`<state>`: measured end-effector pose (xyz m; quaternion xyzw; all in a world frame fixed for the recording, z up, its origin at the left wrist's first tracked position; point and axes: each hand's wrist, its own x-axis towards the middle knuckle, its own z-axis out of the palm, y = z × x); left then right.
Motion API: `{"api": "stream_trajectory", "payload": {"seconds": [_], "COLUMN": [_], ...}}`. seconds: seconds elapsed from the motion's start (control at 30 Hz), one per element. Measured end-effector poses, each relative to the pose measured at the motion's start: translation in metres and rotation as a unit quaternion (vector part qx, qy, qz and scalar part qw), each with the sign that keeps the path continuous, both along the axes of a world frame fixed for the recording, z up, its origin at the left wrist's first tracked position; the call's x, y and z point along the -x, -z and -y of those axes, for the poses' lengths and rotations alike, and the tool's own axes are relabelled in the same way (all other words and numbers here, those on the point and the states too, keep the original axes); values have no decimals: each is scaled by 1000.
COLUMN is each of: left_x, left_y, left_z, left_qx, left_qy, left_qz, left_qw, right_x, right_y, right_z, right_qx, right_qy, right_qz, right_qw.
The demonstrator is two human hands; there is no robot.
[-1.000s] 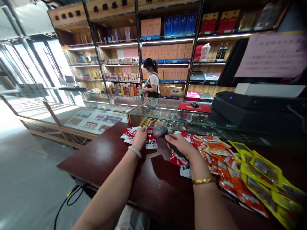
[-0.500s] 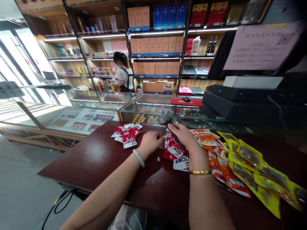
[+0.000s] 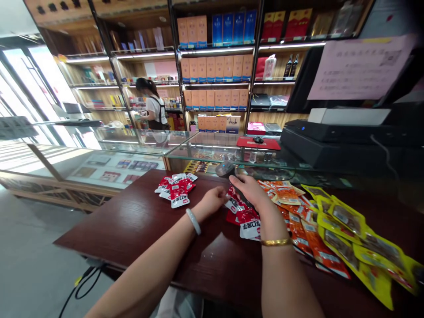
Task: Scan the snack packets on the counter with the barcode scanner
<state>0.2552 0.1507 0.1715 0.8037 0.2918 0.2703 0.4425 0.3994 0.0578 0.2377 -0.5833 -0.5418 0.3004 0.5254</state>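
My right hand (image 3: 249, 191) is wrapped round the handle of a dark handheld barcode scanner (image 3: 225, 168), its head pointing away from me. Beneath it lies a pile of red and white snack packets (image 3: 251, 227). At the pile's left edge, my left hand (image 3: 212, 202) is closed, its fingertips pinching a red and white snack packet (image 3: 232, 205); part of that packet is hidden under the scanner. A smaller heap of similar red and white packets (image 3: 179, 190) sits left of my left hand.
Orange packets (image 3: 306, 229) and yellow packets (image 3: 361, 243) are spread on the right of the dark wooden table (image 3: 115, 225). Glass display counters (image 3: 185, 150) border its far side. A person (image 3: 155, 108) stands by the shelves. A monitor (image 3: 304, 79) stands at right; cables (image 3: 88, 282) hang at left.
My left fingers have drawn in from reaching to a pinch at the packet. The scanner head has shifted slightly left. The person at the shelves has moved left.
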Motion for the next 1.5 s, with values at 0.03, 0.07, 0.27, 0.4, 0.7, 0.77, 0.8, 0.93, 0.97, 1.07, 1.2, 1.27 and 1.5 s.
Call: {"api": "stream_trajectory", "payload": {"seconds": [0.03, 0.07, 0.27, 0.4, 0.7, 0.77, 0.8, 0.93, 0.97, 1.07, 1.2, 1.27, 1.5], "left_x": [5, 10, 45, 56, 52, 49, 49, 54, 59, 81, 107, 108, 46], "left_y": [-2, -4, -12, -10, -4, -7, -9, -16, -18, -27, -39, -41, -31], "left_z": [-7, -16, -64, -77, -78, -74, -72, -71, -72, -77, -78, -74, -38], "left_qx": [20, 33, 63, 84, 54, 64, 65, 26, 4, -82, -143, -172, -271], "left_qy": [-10, -29, -201, -206, -177, -163, -160, -199, -227, -339, -479, -530, -300], "left_qz": [23, 44, 129, 169, 126, 123, 121, 75, 46, -69, -173, -170, -119], "left_qw": [999, 998, 969, 960, 975, 977, 977, 977, 973, 935, 849, 813, 907], "right_x": [0, 0, -4, -4, 9, 10, 10, 10, 11, 12, 14, 13, 6], "right_y": [0, 1, 2, 4, 8, 8, 8, 7, 7, 9, 11, 11, -3], "right_z": [0, 0, 0, -1, -6, -6, -5, -4, -4, -6, -7, -6, 6], "right_qx": [3, 4, -13, -17, -6, 1, 3, -1, -1, 2, 4, 12, 15], "right_qy": [-3, -5, 17, 18, -37, -40, -41, -50, -49, -45, -56, -60, -28], "right_qz": [-9, -17, -31, -15, -85, -95, -101, -100, -93, -75, -64, -53, 49], "right_qw": [1000, 1000, 999, 1000, 996, 995, 994, 994, 994, 996, 996, 997, 998]}}
